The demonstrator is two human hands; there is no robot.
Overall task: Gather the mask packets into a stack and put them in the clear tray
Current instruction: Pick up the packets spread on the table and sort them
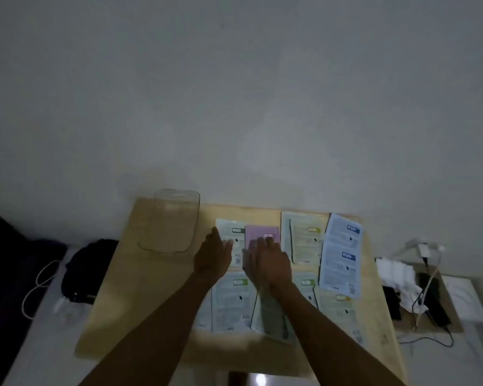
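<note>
Both hands lie flat, fingers loosely spread, gripping nothing. Left hand (214, 253) rests on the pale green packet (232, 240); right hand (268, 260) covers the near half of the lilac packet (262, 232), which partly overlaps the green one. Long axes of both packets run near-to-far, in line with the forearms. Remaining mask packets spread right and nearer on the bench (117, 310): yellow-green pair (304, 240), blue pair (340, 254), more under the forearms. Clear tray (169, 221) stands at far left, just beyond the left hand, empty as far as visible. Judgement: gathering barely begun; left hand is nearer the tray.
</note>
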